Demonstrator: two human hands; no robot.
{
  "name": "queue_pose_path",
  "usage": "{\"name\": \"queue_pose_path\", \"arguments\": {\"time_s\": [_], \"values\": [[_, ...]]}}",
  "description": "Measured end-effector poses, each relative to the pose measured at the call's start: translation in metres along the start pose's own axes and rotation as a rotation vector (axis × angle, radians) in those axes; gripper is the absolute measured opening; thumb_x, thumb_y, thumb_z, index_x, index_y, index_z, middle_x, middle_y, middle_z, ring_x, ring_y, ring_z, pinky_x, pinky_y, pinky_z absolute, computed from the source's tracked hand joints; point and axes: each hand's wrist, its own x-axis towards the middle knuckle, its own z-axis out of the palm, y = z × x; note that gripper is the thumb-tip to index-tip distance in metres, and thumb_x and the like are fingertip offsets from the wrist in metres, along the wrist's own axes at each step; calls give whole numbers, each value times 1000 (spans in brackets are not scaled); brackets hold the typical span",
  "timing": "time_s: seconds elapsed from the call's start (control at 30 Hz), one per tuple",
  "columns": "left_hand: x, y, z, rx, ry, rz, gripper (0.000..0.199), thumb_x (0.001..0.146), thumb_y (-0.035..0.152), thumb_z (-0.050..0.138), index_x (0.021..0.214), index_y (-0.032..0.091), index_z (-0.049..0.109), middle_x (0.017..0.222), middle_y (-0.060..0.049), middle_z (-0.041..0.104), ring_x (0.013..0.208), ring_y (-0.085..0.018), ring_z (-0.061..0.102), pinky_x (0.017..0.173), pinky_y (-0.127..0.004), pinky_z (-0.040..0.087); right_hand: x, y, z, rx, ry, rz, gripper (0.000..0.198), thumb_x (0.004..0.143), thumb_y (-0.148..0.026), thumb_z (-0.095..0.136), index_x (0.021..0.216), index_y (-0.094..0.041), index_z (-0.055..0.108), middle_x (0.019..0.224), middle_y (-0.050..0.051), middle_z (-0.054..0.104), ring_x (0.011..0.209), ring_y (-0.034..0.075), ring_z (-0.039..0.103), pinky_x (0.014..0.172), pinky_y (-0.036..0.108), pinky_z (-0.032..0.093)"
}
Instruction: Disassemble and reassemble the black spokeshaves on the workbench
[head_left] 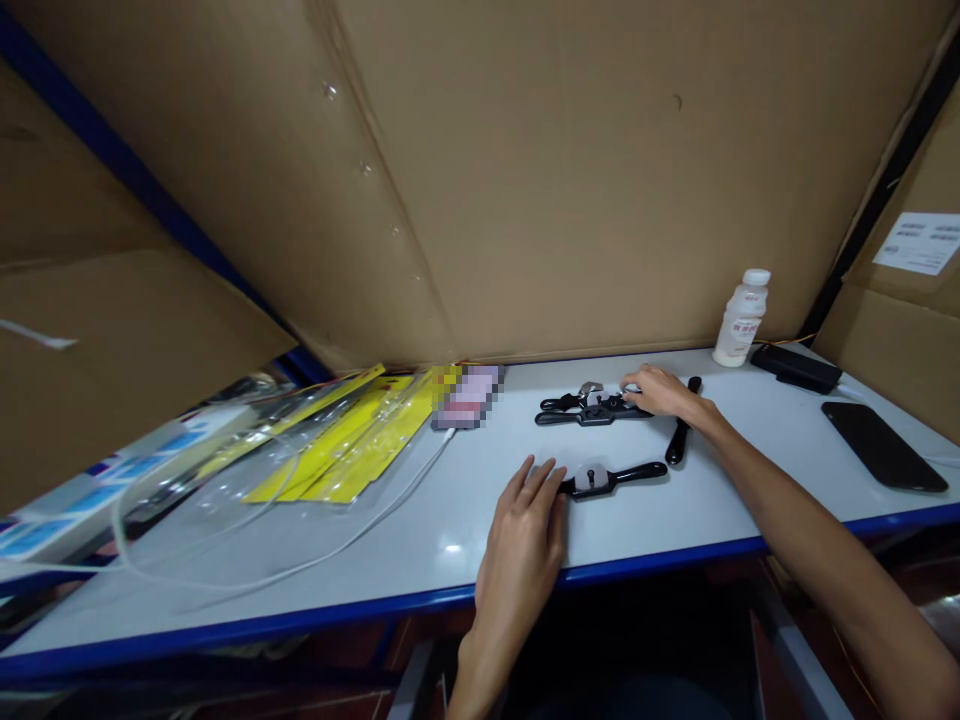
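Note:
A black spokeshave (592, 482) with a pale grey plate and a small knob at its middle lies near the front of the table. My left hand (521, 530) has its fingers at this tool's left end, covering that handle. Farther back, more black spokeshaves (596, 412) lie close together, one with a shiny curved metal part (591, 388). My right hand (654, 390) reaches over their right end with thumb and fingertips drawn together; whatever is between them is too small to make out. Under the right wrist another black-handled tool (677, 440) lies lengthwise, partly hidden.
Yellow-backed clear packages (352, 450) lie at the left beside a white cable (352, 535). A pink-screened phone (469, 395) is plugged in near the back. At the right are a bottle (741, 320), a black device (796, 368) and a dark phone (883, 445). Cardboard walls (562, 180) surround the table.

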Motion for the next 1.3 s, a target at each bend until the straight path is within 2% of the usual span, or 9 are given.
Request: {"name": "queue_pose_path", "arguments": {"time_s": [0.27, 0.47, 0.63, 0.7, 0.77, 0.9, 1.07, 1.17, 1.3], "values": [[0, 0, 0, -3, -2, -11, 34, 103, 21, 45, 126, 18, 69, 134, -11, 70, 141, -34, 52, 113, -59, 50, 5, 7, -3, -9, -134, -53, 25, 83, -25, 79, 106, -17, 75, 100, 8, 76, 89, 21, 67, 69, 25, 41], [0, 1, -1, -8, -2, -10, 34, 103, 23, 46, 126, 18, 70, 133, -11, 71, 140, -34, 53, 112, -60, 51, -4, 4, -11, -4, -137, -99, 15, 79, -19, 79, 94, -22, 74, 90, 3, 73, 84, 19, 63, 66, 25, 36], [0, 2, -3, 0, -23, -17, 34, 104, 23, 44, 126, 17, 70, 134, -11, 70, 140, -35, 52, 112, -59, 50, -11, 2, -19, -2, -162, -112, 15, 74, -20, 85, 85, -22, 75, 81, 1, 70, 79, 18, 62, 63, 25, 35], [0, 2, -3, 2, -28, -16, 35, 104, 23, 44, 126, 16, 69, 134, -12, 70, 140, -35, 52, 112, -60, 50, -12, 0, -22, -6, -148, -101, 14, 73, -20, 85, 84, -22, 76, 82, 2, 71, 81, 19, 64, 63, 26, 36], [0, 2, -4, -1, -28, -15, 34, 104, 23, 45, 127, 17, 69, 135, -11, 70, 141, -35, 52, 112, -59, 50, -13, -2, -23, -10, -94, -78, 8, 80, -20, 79, 88, -22, 78, 90, 5, 74, 87, 22, 66, 66, 27, 38], [0, 3, -3, -6, -14, -20, 34, 104, 23, 45, 127, 20, 69, 135, -10, 70, 141, -34, 52, 113, -59, 50, -14, -12, -17, -10, 10, -46, 11, 90, -25, 68, 95, -20, 77, 103, 11, 75, 99, 26, 67, 74, 30, 41], [0, 2, -3, 0, -14, -18, 34, 103, 23, 44, 127, 20, 69, 134, -10, 70, 140, -34, 52, 112, -60, 50, -13, -25, -2, 9, -38, -29, 14, 82, -33, 80, 84, -20, 76, 98, 15, 76, 94, 30, 67, 70, 32, 41], [0, 1, -3, 12, -25, -14, 34, 104, 23, 44, 127, 19, 69, 135, -10, 70, 140, -35, 52, 112, -60, 51, -11, -28, 2, 56, -46, -21, 11, 81, -28, 80, 78, -19, 75, 93, 14, 76, 92, 29, 68, 67, 31, 39], [0, 0, -4, 16, -24, -9, 35, 104, 23, 44, 127, 17, 69, 135, -11, 70, 140, -36, 52, 112, -61, 51, -11, -28, -7, 143, 19, -17, 8, 87, -19, 69, 83, -18, 75, 94, 12, 77, 94, 26, 68, 70, 30, 39]]}}
